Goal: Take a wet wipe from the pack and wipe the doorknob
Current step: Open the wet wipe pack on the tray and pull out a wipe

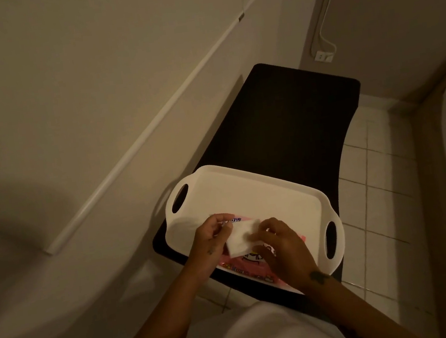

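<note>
A: Gripping the white wet wipe at both ends, the left hand and right hand are pinching it just above the pink pack.

B: And that pack is lying on the white tray, which is sitting on the black bench.

One tray, one pack, seemingly one wipe, two hands.

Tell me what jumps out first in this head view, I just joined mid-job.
The white wet wipe, held between the left hand and the right hand just above the pink wipe pack, catches the eye first. Under them sits a white two-handled tray at the near end of a black bench along the wall. No doorknob is in view.
</note>
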### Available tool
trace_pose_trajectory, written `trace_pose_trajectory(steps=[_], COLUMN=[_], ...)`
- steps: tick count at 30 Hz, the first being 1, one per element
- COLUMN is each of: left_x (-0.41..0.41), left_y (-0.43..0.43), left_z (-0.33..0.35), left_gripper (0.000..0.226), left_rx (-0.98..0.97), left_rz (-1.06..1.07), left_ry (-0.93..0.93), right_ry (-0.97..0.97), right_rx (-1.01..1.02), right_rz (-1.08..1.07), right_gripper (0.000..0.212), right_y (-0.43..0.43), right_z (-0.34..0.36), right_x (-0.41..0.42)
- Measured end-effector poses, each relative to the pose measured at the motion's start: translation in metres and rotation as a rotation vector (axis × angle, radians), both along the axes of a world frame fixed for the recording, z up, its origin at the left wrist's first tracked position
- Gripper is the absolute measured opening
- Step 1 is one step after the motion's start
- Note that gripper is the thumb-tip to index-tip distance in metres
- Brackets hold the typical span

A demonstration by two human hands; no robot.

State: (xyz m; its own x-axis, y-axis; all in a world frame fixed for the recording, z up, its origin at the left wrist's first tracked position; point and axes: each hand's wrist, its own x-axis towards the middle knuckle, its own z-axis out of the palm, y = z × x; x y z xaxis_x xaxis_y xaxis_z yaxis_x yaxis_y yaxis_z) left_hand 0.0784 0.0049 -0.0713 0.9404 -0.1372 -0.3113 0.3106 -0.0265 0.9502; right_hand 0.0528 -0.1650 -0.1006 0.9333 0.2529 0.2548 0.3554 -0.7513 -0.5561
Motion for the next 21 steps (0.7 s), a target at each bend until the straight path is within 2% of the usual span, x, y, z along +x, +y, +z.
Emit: trace_pose_trajectory(steps=[3,6,9,13,17,21], left_x=[0.001,0.0,0.002,0.009,0.01,0.011], left_y=[-0.001,0.0,0.002,0.001,-0.004,-0.007], left_z=[0.002,0.005,0.005,0.006,0.006,0.007], left_gripper=[0.017,0.027,0.054,0.058,0.075,0.053], left_rx=[-0.01,-0.069,-0.121,-0.107,-0.118,-0.028], left_rz=[-0.013,-0.022,-0.021,-0.014,-0.029,0.016], left_ry=[0.013,0.059,0.11,0.072,0.058,-0.05], right_ry=[0.014,0.07,0.193,0.325,0.369,0.398], right_rx=[0.029,0.159,0.366,0.594,0.649,0.722], right_rz=[-0.051,-0.107,-0.194,-0.244,-0.189,-0.202], right_gripper=[0.014,0.004,0.016,0.029,0.028,0.025], right_y=[-0.002,-0.002,0.0,0.004,0.007,0.007], right_z=[0.001,0.008,0.018,0.03,0.036,0.04], right_x=[0.003,0.007,0.01,0.013,0.015,0.015])
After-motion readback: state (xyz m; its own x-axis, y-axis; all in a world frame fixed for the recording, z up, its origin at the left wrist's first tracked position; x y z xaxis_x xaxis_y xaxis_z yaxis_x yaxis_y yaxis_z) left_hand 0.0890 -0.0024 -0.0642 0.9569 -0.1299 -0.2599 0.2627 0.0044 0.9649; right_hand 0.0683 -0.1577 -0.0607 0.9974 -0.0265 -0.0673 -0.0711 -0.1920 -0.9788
